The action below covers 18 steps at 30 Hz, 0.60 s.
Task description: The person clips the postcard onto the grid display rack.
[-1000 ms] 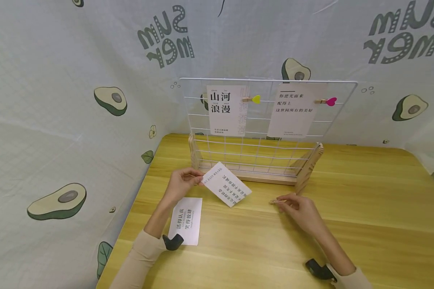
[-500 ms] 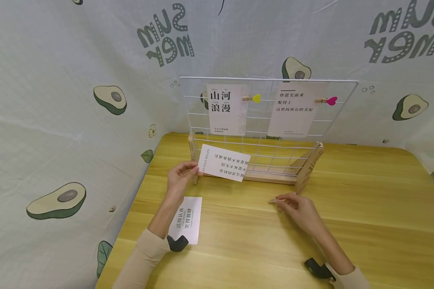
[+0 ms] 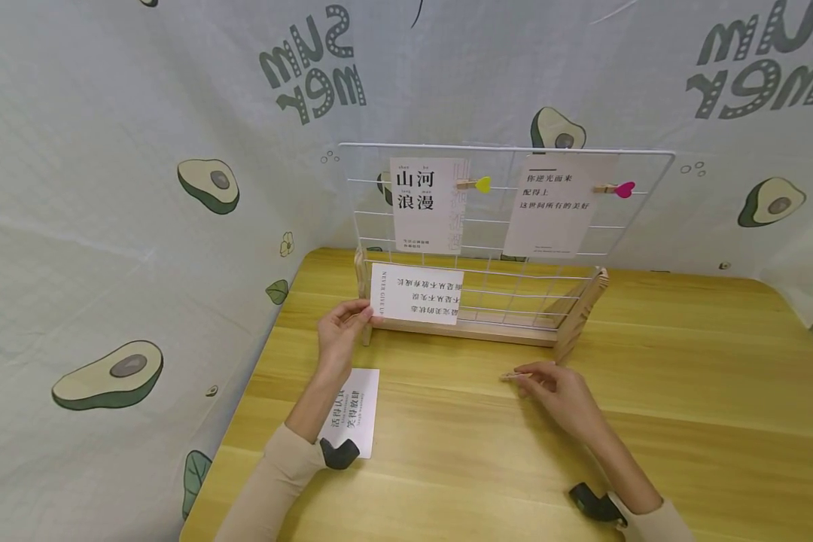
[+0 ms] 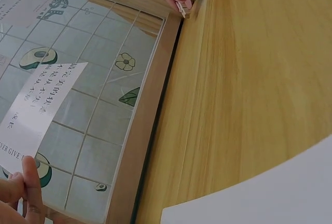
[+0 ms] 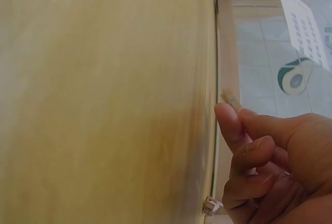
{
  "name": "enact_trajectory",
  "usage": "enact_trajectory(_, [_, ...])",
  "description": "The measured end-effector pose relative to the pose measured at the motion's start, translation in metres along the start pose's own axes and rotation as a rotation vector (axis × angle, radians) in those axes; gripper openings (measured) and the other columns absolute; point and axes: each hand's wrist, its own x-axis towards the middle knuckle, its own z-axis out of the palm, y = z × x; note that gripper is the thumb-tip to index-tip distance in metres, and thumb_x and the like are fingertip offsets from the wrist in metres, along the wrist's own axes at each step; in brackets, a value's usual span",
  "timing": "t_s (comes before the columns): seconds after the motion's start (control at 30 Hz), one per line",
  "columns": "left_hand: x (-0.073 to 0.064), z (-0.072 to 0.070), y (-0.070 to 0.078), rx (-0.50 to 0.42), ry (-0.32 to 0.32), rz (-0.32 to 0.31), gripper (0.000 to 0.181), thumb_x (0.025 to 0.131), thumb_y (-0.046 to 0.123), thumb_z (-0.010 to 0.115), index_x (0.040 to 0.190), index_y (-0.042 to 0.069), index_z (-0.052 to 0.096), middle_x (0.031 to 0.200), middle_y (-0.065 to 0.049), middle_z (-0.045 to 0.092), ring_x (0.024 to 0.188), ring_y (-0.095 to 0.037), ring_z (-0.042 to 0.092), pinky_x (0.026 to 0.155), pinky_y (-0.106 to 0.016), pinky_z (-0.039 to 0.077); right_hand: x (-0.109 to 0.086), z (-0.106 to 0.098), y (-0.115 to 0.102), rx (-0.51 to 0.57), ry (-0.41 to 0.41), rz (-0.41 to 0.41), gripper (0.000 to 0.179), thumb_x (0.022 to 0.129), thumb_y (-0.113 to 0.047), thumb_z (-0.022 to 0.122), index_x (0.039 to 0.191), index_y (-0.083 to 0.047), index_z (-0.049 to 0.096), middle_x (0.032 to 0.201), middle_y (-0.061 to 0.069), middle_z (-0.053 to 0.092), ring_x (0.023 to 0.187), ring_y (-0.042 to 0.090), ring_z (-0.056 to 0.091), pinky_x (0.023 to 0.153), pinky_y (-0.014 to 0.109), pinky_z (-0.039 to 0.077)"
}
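My left hand (image 3: 341, 331) pinches one end of a white printed card (image 3: 416, 293), which is turned lengthwise in front of the lower left of the white wire grid (image 3: 508, 290). Its lettering stands upside down in the head view. Over the table, right of centre, my right hand (image 3: 557, 391) pinches a small wooden clothespin (image 5: 231, 99) between thumb and forefinger. Another small clip (image 5: 211, 206) shows beside the lower fingers in the right wrist view. A second card (image 3: 360, 414) lies on the table, partly hidden under my left forearm.
Two cards hang on the grid: one (image 3: 423, 226) by a clothespin with a yellow heart (image 3: 483, 184), the other (image 3: 549, 229) by one with a pink heart (image 3: 625, 190). A wooden base (image 3: 501, 333) carries the grid. Behind hangs a printed curtain (image 3: 122, 248).
My left hand has turned the card from a slant to nearly level and brought it up against the grid's lower left. My right hand has barely moved.
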Motion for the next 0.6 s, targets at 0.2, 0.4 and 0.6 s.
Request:
enact_trajectory(0.2, [0.0013, 0.0007, -0.0003, 0.022, 0.011, -0.022, 0.017, 0.097, 0.0, 0.069, 0.113, -0.007, 0.069, 0.087, 0.002, 0.073, 0.077, -0.014, 0.075, 0.096, -0.029, 0.059, 0.0007, 0.0006, 0.0009, 0.006, -0.009, -0.001, 0.02, 0.097, -0.005, 0.069, 0.115, 0.002, 0.074, 0.08, 0.005, 0.076, 0.065, 0.004, 0.065, 0.052, 0.022, 0.045])
enact_trajectory(0.4, [0.0008, -0.0007, 0.0009, 0.1, 0.021, -0.017, 0.019, 0.095, 0.001, 0.071, 0.112, -0.008, 0.07, 0.096, -0.001, 0.073, 0.083, -0.016, 0.073, 0.09, -0.029, 0.06, 0.0013, 0.0015, 0.0023, -0.003, -0.009, -0.005, 0.02, 0.097, -0.005, 0.069, 0.115, 0.002, 0.074, 0.079, 0.004, 0.075, 0.063, 0.003, 0.063, 0.051, 0.022, 0.044])
enact_trajectory(0.6, [-0.0014, -0.002, 0.0032, 0.21, -0.014, 0.044, 0.02, 0.095, 0.002, 0.072, 0.112, -0.007, 0.071, 0.1, -0.005, 0.073, 0.086, -0.01, 0.066, 0.081, -0.018, 0.056, 0.001, 0.0023, 0.003, 0.008, -0.001, -0.029, 0.019, 0.097, -0.004, 0.069, 0.113, 0.003, 0.074, 0.077, 0.004, 0.075, 0.06, 0.003, 0.061, 0.049, 0.022, 0.042])
